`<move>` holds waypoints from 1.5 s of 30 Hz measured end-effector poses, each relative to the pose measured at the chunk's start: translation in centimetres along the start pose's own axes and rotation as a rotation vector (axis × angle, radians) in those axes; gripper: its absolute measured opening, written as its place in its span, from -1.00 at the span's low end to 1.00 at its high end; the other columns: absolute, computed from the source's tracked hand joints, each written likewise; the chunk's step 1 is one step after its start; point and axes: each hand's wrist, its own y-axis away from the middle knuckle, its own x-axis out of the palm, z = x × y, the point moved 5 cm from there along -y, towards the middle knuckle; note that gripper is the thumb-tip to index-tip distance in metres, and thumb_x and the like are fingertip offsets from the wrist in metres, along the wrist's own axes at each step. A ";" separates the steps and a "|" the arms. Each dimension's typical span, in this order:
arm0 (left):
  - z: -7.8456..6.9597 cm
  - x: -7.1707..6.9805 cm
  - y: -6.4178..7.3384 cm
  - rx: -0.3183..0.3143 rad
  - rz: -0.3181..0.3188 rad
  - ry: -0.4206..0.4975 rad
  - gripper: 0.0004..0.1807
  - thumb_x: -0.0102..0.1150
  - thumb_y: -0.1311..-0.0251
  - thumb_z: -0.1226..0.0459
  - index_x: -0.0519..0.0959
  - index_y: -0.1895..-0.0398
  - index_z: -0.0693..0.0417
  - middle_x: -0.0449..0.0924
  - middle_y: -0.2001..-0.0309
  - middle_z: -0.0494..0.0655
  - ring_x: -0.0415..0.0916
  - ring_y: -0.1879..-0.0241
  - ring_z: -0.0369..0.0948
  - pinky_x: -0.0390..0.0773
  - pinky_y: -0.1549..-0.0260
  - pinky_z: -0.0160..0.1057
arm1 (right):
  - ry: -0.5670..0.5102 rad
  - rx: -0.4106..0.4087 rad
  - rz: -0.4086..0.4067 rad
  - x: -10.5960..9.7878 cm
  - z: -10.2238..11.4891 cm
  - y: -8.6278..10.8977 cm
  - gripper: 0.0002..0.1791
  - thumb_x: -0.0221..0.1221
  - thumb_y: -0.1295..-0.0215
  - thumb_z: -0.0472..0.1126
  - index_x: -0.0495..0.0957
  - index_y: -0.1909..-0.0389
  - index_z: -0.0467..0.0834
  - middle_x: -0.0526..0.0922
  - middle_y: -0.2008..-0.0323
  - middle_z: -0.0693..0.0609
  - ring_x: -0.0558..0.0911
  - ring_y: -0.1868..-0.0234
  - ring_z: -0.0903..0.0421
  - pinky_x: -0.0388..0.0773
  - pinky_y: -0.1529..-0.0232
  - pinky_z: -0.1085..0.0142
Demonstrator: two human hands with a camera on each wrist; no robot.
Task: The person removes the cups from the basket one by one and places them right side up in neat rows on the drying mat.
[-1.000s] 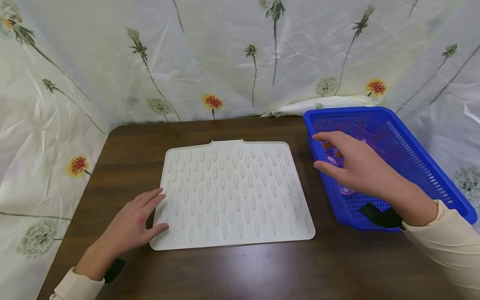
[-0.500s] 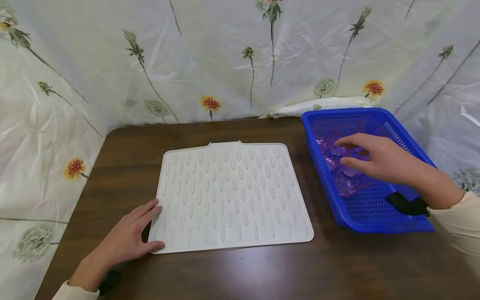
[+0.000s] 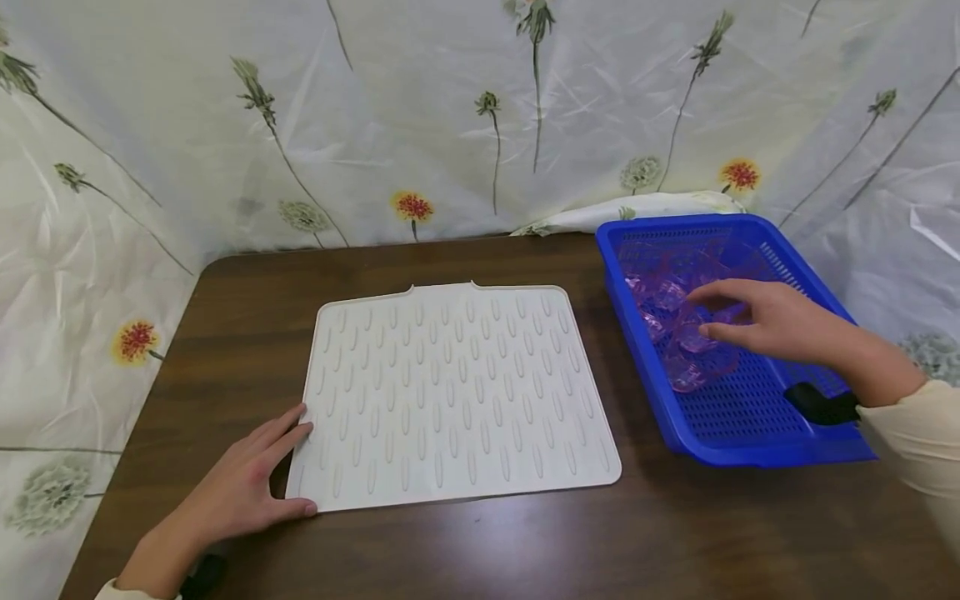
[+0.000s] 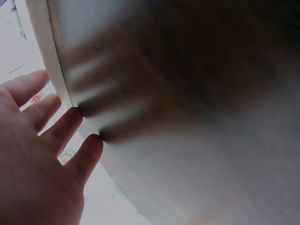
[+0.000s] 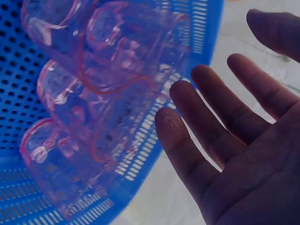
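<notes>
A white mat with raised oval ridges lies on the table. My left hand touches its left edge with the fingertips, fingers spread; the left wrist view also shows those fingers against the mat's edge. To the right, my right hand hovers inside the blue basket, thumb and index finger near several clear pink cups. From the right wrist, the fingers look extended beside the cups and hold none. Whether a fingertip touches a cup cannot be told.
The brown wooden table carries the mat and the basket. Behind and to the left hangs a white plastic sheet with a flower print, bunched on the table's back edge near the basket. Black straps sit at both wrists.
My right hand has moved from over the basket's left rim rightward and down among the cups. The left hand has shifted slightly toward me, from near the mat onto its left edge.
</notes>
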 end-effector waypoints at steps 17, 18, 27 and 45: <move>0.1 0.1 0.2 -0.046 0.051 0.005 0.05 0.42 0.15 -0.31 0.42 -0.35 0.14 0.23 -0.48 0.16 0.35 -0.34 0.17 0.45 -0.15 0.29 | -0.069 0.063 0.093 2.0 -1.7 0.7 -0.43 0.38 -0.19 -0.16 0.49 -0.22 -0.21 0.66 -0.05 -0.24 0.68 0.03 -0.15 0.70 0.16 0.02; 0.1 0.1 0.2 -0.051 0.056 0.006 0.05 0.42 0.15 -0.31 0.42 -0.36 0.13 0.23 -0.48 0.15 0.34 -0.34 0.17 0.45 -0.15 0.29 | -0.061 0.066 0.093 2.2 -1.9 0.8 -0.41 0.39 -0.18 -0.15 0.49 -0.22 -0.21 0.65 -0.05 -0.24 0.67 0.03 -0.14 0.69 0.16 0.00; 0.1 0.0 0.2 -0.038 0.034 0.006 0.05 0.46 0.18 -0.28 0.44 -0.34 0.15 0.25 -0.47 0.17 0.36 -0.32 0.20 0.46 -0.13 0.29 | -0.071 0.070 0.100 2.8 -2.7 1.1 -0.35 0.41 -0.14 -0.16 0.46 -0.24 -0.26 0.56 -0.09 -0.29 0.62 0.03 -0.14 0.69 0.15 -0.05; -0.3 0.1 0.1 -0.044 0.025 0.029 0.04 0.52 0.20 -0.21 0.44 -0.33 0.18 0.27 -0.46 0.15 0.32 -0.35 0.14 0.44 -0.14 0.18 | -0.109 0.075 0.133 3.0 -3.0 1.6 -0.24 0.47 -0.05 -0.10 0.41 -0.26 -0.27 0.60 0.00 -0.24 0.64 0.19 0.09 0.70 0.25 0.23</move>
